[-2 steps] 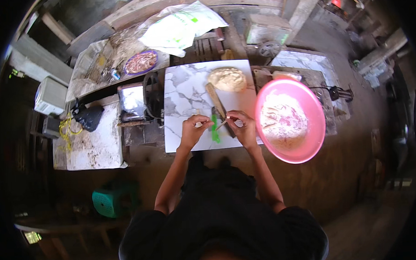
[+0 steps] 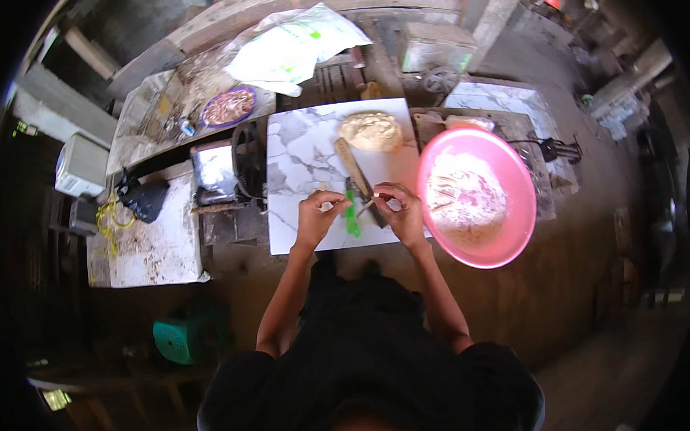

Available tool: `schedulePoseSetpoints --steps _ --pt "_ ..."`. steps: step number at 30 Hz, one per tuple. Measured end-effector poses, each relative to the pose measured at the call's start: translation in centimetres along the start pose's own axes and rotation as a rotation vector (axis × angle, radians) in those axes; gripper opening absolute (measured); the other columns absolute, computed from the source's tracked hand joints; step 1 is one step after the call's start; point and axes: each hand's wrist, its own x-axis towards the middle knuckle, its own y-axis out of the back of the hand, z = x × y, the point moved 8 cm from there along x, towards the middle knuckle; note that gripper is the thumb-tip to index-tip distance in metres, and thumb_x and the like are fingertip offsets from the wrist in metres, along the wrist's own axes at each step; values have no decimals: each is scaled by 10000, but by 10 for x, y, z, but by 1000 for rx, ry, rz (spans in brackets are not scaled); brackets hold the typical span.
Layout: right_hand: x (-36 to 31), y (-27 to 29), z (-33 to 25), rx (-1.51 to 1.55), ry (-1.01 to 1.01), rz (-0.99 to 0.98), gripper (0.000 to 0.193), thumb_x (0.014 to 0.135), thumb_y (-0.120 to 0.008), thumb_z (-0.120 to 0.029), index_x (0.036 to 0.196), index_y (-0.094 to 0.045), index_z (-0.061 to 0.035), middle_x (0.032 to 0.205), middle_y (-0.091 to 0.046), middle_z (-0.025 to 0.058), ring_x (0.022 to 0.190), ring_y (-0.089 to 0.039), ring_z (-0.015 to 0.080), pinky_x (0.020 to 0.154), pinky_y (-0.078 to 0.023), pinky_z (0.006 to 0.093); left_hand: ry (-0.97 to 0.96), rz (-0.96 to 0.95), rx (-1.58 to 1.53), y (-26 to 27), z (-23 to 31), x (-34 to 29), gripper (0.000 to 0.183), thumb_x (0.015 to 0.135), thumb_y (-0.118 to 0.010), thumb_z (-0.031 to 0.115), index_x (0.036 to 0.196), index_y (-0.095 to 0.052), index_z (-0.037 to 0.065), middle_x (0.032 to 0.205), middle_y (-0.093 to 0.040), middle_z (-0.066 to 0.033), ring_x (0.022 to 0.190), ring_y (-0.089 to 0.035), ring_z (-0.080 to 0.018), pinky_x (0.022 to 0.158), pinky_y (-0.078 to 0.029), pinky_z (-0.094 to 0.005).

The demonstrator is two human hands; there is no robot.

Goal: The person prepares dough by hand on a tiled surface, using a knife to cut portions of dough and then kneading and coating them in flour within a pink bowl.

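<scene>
1 pale strip [image 2: 365,209], between left hand [image 2: 312,220] and right hand [image 2: 407,217].
Right fingers pinch its 1 end; left fingertips nearly touch, any hold cannot be told. Probably light, soft, easily torn; best held lightly near both ends. Under the fingers, green-handled tool [image 2: 352,217]; beyond, dough mound [image 2: 371,131]; rightward, pink basin [image 2: 468,255].

White board [image 2: 292,168] with grey marbled veins — pink basin [image 2: 524,209], bright-green handle [image 2: 352,221], pale cream dough [image 2: 371,132]
</scene>
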Motion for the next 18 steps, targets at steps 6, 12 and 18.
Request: schedulePoseSetpoints --steps 6,12,18 --pt "-15 39 -17 50 -177 112 217 683 -616 66 888 -590 -2 774 -590 67 673 -553 99 620 -447 219 -83 -88 -125 -15 42 17 68 700 -648 64 749 -634 19 715 -626 -73 637 -570 -135 607 -433 -246" --pt "-37 95 -29 -41 -220 356 222 694 -622 34 909 -587 -6 746 -593 43 672 -543 84 606 -445 222 -194 -220 -101 -53 67 30 119 721 -630 53 821 -616 -10 764 -629 -86 701 -595 -146 642 -451 -228" --pt "-63 110 0 -229 -331 399 144 707 -624 -24 848 -600 -3 758 -613 66 629 -554 116 575 -445 240 -128 -521 -148 -104 54 36 129 708 -643 48 815 -612 -17 796 -631 -87 744 -602 -143 681 -456 -236"
